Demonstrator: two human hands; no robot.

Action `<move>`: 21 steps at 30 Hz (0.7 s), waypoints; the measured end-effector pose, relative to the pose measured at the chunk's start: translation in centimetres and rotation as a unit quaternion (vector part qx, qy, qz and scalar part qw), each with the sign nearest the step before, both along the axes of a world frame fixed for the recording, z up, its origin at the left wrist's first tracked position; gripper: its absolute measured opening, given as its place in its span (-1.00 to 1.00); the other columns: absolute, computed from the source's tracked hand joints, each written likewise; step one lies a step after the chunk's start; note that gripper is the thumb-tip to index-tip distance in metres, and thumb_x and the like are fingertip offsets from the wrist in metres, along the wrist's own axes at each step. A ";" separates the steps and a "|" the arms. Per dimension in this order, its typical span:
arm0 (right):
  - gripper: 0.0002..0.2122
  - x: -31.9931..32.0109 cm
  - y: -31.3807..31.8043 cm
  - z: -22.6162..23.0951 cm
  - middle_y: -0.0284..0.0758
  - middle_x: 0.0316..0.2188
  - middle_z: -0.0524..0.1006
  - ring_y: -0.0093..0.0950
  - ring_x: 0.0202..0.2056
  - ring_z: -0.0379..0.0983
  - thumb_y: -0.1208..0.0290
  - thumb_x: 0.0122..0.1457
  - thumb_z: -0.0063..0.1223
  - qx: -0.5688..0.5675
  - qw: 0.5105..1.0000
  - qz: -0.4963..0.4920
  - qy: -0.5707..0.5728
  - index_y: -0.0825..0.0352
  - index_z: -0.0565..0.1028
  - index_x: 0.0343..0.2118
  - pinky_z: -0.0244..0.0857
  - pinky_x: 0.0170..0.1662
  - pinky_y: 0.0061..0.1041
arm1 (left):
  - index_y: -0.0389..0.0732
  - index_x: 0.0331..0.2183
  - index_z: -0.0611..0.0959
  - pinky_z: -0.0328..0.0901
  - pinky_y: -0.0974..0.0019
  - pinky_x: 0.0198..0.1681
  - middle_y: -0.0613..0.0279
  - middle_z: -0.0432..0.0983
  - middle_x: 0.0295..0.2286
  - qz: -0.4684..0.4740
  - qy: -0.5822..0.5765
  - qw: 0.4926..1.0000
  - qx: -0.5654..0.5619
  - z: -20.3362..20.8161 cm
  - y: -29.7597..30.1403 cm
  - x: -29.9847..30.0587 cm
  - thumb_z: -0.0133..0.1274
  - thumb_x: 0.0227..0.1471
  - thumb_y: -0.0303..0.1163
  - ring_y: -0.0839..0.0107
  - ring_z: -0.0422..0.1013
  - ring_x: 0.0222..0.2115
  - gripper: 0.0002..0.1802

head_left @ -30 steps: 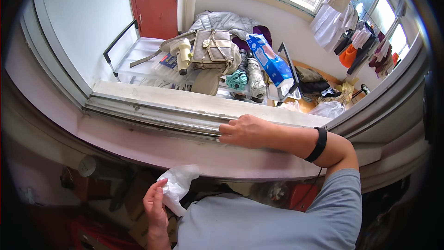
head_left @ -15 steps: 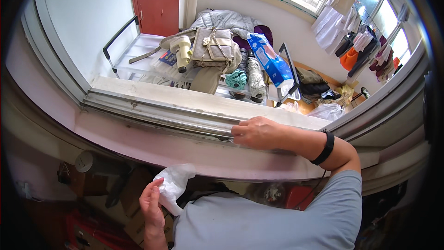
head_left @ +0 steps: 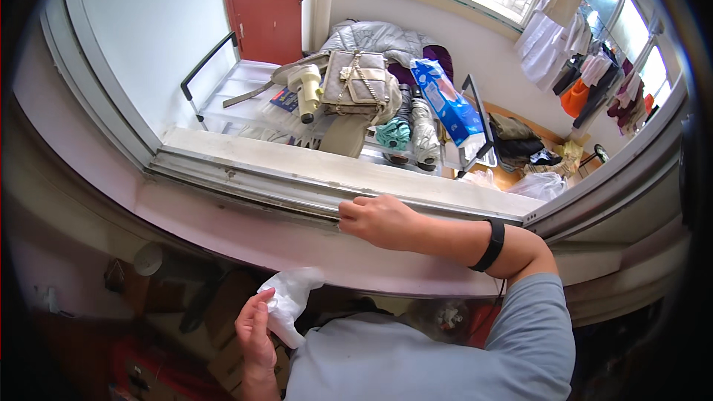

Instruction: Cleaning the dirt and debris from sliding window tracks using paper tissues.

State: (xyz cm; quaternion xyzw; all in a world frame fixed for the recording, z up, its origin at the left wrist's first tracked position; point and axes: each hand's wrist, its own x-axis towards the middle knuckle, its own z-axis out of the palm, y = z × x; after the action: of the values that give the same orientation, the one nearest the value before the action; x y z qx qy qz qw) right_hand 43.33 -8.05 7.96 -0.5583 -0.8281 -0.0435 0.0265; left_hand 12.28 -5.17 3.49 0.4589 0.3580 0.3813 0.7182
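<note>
Down at the lower left, my left hand (head_left: 256, 334) has its fingers closed on a crumpled white tissue (head_left: 291, 298), which spreads out toward the sill. My right hand (head_left: 379, 221) rests at the metal window track (head_left: 260, 191), fingers bunched and pressed down near its front edge. A tiny white bit peeks out below those fingertips, though what they pinch is mostly hidden. A black band (head_left: 491, 243) circles my right forearm. Between the track and me runs the pale pinkish sill (head_left: 223, 229).
Beyond the opening, a clear-topped surface with black handles (head_left: 208, 63) carries a grey bag (head_left: 356, 82), folded umbrellas (head_left: 424, 130) and a blue tissue pack (head_left: 445, 104). Clothes (head_left: 575, 93) hang at the right. The window frame (head_left: 104, 82) borders the left side.
My right hand has slid left along the track, its fingers still bunched. The left hand keeps the tissue in about the same place. The whole view has shifted slightly.
</note>
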 end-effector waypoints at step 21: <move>-0.87 -1.6 3.8 0.1 -0.28 -0.34 0.33 -0.36 -0.39 0.46 0.45 -0.05 0.04 0.009 0.998 -0.011 0.058 0.26 0.41 -0.38 0.37 -0.41 -0.39 | -0.34 -0.17 0.55 0.19 0.33 -0.04 0.15 0.45 -0.21 0.055 -0.016 0.998 -0.023 -0.1 0.7 -1.4 -0.09 0.12 -0.29 0.40 0.33 -0.17 -0.66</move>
State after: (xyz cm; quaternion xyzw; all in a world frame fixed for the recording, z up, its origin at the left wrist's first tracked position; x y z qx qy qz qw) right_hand 41.76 -4.26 8.03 -0.5688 -0.8184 -0.0188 0.0796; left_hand 10.91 -4.45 3.40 0.4156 0.3795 0.4194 0.7123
